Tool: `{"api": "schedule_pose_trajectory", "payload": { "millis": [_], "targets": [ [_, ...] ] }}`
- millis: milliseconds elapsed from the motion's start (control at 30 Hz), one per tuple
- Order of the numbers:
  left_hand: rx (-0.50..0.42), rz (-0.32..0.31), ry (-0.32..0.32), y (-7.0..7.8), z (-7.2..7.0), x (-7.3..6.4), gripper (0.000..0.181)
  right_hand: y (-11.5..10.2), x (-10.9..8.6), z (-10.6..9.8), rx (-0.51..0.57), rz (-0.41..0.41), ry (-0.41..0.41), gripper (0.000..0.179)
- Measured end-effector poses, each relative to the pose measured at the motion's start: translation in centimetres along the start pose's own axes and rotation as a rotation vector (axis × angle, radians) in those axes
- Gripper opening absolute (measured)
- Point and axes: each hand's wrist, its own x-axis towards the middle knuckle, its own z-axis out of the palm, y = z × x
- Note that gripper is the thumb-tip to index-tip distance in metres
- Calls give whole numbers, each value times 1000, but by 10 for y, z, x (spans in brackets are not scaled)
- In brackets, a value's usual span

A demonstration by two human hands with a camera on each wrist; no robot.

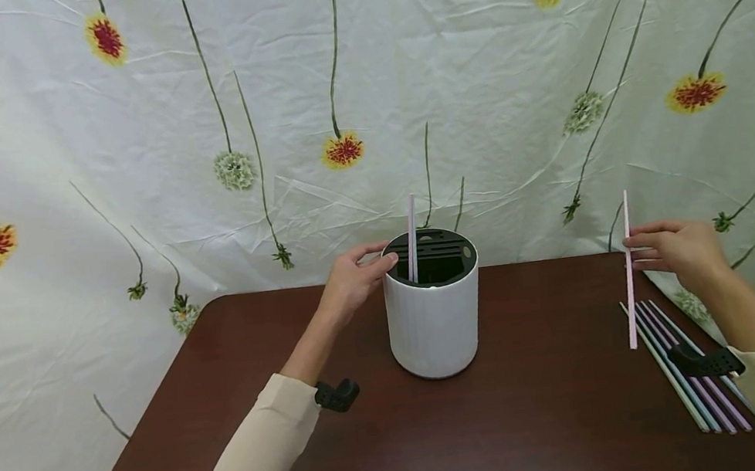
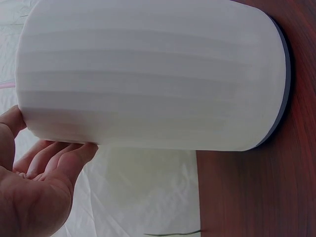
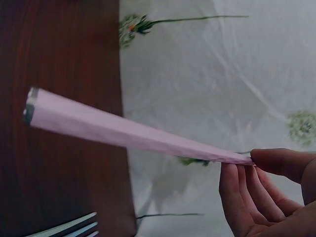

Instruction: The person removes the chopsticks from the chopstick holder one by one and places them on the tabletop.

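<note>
- Pink stick [image 1: 631, 300], right of the white holder [image 1: 436, 330], stands near upright, clamped above its middle in the right grip [image 1: 680, 251], perhaps to leave its lower end free.
- Left grip [image 1: 354, 277] clasps the holder's left rim, probably steadying it.
- One pale stick [image 1: 411, 233] leans inside the holder.
- Loose sticks [image 1: 686, 402] lie fanned on the bench [image 1: 552, 417], right of the holder.

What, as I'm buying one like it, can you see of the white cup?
The white cup looks plastic and round, with faint lengthwise ribs, a slotted black insert with a wide opening, and a dark base edge. It stands upright on the table, one pale stick inside; the left grip holds it at the top.
</note>
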Motion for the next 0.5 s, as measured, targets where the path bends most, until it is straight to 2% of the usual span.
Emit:
{"api": "schedule_pose_trajectory", "payload": {
  "millis": [233, 400, 500],
  "targets": [
    [1, -10, 6, 2, 0, 0, 48, 38, 4, -2, -64, 45, -14, 10],
    [5, -12, 3, 1, 1, 1, 48, 63, 2, -2, -149, 47, -77, 32],
    [16, -2, 10, 1, 2, 1, 46, 76, 2, -3, -166, 90, -81, 40]
  ]
}}
